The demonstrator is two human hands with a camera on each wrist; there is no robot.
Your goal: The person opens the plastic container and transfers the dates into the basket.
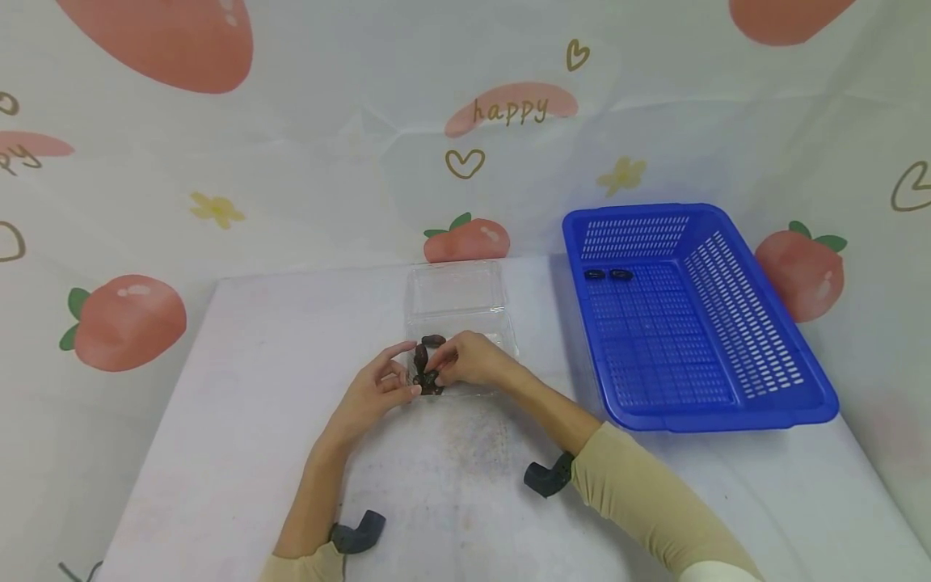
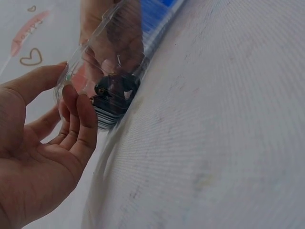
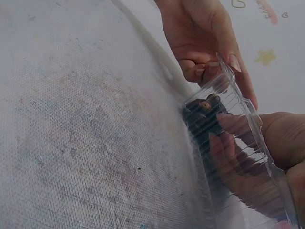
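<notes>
Dates are in an open clear box on the table (image 1: 247, 420). The bare stretch of the box (image 1: 489, 330) is toward the right, and its lid (image 1: 457, 288) lies folded back on the far side.

The left hand (image 1: 378, 388) is at the left wall of the box, fingers bent and tips against the rim. Whether it truly pinches the rim cannot be told. The right hand (image 1: 465, 357) reaches inside; thumb and fingers appear to grasp a date in the near left group (image 1: 429, 388), though the piece is partly hidden.

Contents: one date lies lengthwise by the left wall (image 1: 421, 356), one crosswise beyond it (image 1: 433, 340), and the rest crowd the near left corner. Their exact count is not readable. Two more dates (image 1: 621, 275) lie in the far left part of the blue basket (image 1: 640, 423), right of the box.

Assessment: the step in hand appears to be settling dates in the corner. Recommended: steady the light wall without squeezing it, as thin plastic would likely flex; seat each date flat against its neighbour; release straight up, so that knuckles do not drag the lengthwise date out of line.
</notes>
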